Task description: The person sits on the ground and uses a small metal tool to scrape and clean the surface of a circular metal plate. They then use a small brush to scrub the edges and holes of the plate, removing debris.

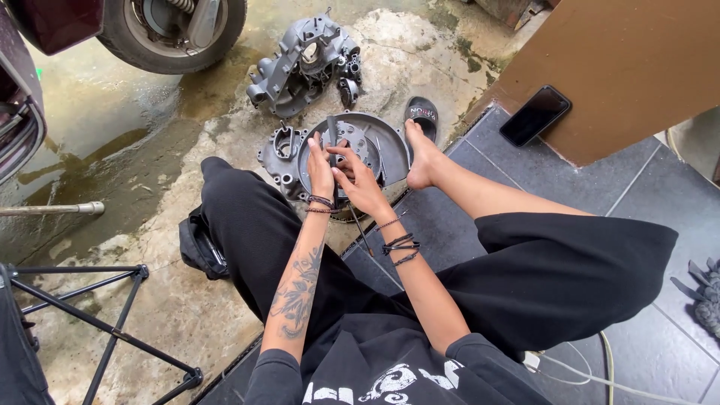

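Observation:
A grey metal engine casing half [352, 146] lies on the wet concrete between my legs. My left hand [321, 169] is closed around a thin dark upright tool [331, 135] over the casing. Beside it, my right hand [358, 180] rests on the casing with its fingers spread near the tool. Both wrists wear dark bracelets. A second, bulkier grey engine casing [304, 67] lies farther away on the ground.
A black phone [535, 115] lies on a brown board at the right. A scooter wheel [172, 30] stands at the top left. A black sandal [422, 114] is by my right foot [422, 157]. A black metal stand [105, 322] is at the lower left, and a white cable [600, 371] at the lower right.

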